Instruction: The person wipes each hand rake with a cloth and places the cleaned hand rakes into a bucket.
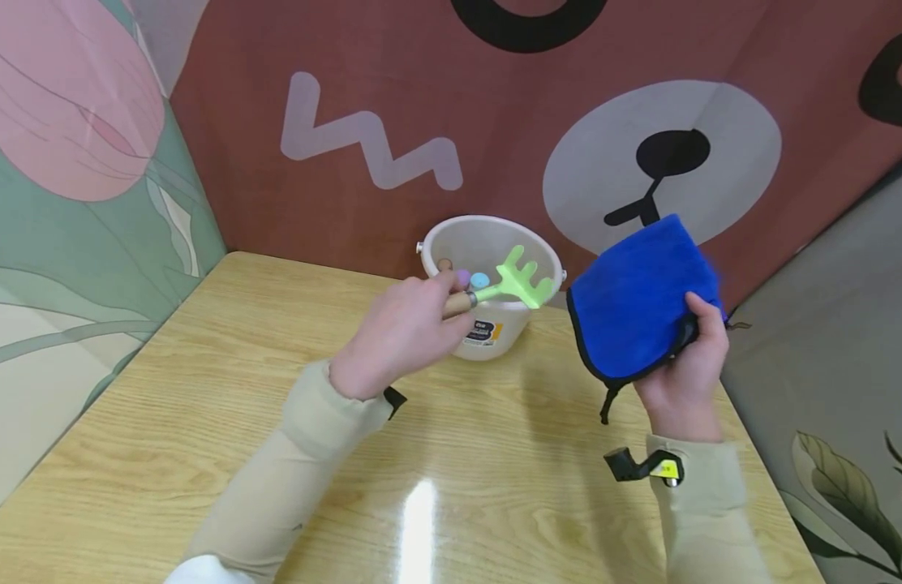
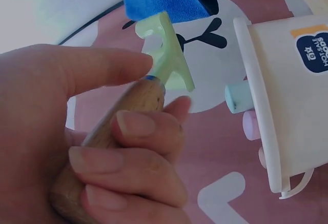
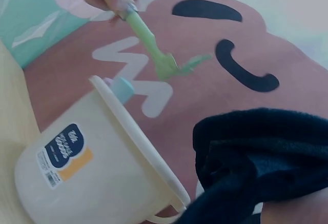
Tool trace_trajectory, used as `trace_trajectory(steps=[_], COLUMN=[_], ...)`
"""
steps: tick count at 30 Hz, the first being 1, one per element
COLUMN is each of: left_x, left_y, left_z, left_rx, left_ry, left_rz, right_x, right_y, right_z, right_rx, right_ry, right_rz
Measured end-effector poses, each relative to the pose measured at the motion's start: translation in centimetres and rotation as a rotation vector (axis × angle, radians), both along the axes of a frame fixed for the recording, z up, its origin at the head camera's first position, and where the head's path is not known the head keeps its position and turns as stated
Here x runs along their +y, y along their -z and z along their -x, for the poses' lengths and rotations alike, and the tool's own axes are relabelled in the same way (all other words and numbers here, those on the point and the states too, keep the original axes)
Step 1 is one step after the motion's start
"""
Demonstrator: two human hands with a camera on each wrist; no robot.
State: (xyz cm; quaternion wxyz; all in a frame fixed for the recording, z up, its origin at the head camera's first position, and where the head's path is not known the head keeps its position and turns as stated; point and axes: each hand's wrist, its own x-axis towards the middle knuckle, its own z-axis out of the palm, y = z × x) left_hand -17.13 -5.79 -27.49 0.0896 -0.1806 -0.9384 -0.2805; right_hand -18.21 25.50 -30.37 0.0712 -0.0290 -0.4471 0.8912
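Observation:
A small green hand rake (image 1: 520, 278) with a wooden handle (image 2: 134, 103) is gripped in my left hand (image 1: 407, 328). Its prongs point right, above the rim of a white bucket (image 1: 495, 337). In my right hand (image 1: 692, 373) is a blue cloth (image 1: 641, 300) with black edging and a dark cord, held up to the right of the bucket. The right wrist view shows a dark side of the cloth (image 3: 261, 152), bunched up. Inside the bucket stand tools with a teal handle end (image 2: 239, 97), a purple one (image 2: 251, 125) and a brownish one (image 1: 444, 264); their lower parts are hidden.
The bucket stands at the back of a wood-grain table (image 1: 436, 454), close to a reddish-brown cartoon curtain (image 1: 349, 73). A green floral curtain (image 1: 79, 243) borders the left side and a grey one (image 1: 823, 324) the right. Each wrist wears a small black camera (image 1: 644, 465).

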Motion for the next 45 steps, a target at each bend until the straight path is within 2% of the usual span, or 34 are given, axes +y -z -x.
trace_trajectory(steps=[3,10,14,19,25,29,33,36,38,41,45], left_x=[0.0,0.3,0.5,0.9,1.0,1.2,1.2,1.3,1.4,1.5,1.6], left_y=[0.0,0.0,0.1,0.4,0.8,0.9,1.1,1.2,1.2,1.1,1.1], left_z=[0.1,0.0,-0.1,0.1,0.1,0.1,-0.1,-0.1,-0.1,-0.1,0.0], left_rx=[0.010,0.043,0.078,0.081,0.082,0.129,0.205,0.244,0.258,0.265,0.271], left_ry=[-0.006,-0.001,0.018,0.046,0.061,0.078,0.097,0.091,0.084,0.066,0.052], left_rz=[0.022,0.034,0.038,0.019,-0.022,-0.015,-0.001,0.023,0.041,0.043,0.044], right_x=[-1.1,-3.9,-5.5,-7.2,-8.2,-8.8,-9.3,-9.4,-9.5,-9.6,-9.9], right_y=[-0.1,-1.1,-1.7,-1.9,-1.4,-0.5,0.8,1.5,1.7,2.0,2.1], right_z=[-0.2,-1.2,-1.8,-2.3,-2.1,-1.5,-0.8,-0.2,0.2,0.3,0.3], right_rx=[0.018,-0.026,0.014,0.140,0.262,0.492,0.692,0.777,0.825,0.856,0.870], right_ry=[-0.007,0.014,0.015,0.052,0.134,0.121,0.143,0.238,0.275,0.277,0.273], right_rz=[-0.058,-0.283,-0.393,-0.510,-0.612,-0.721,-1.001,-1.302,-1.444,-1.578,-1.617])
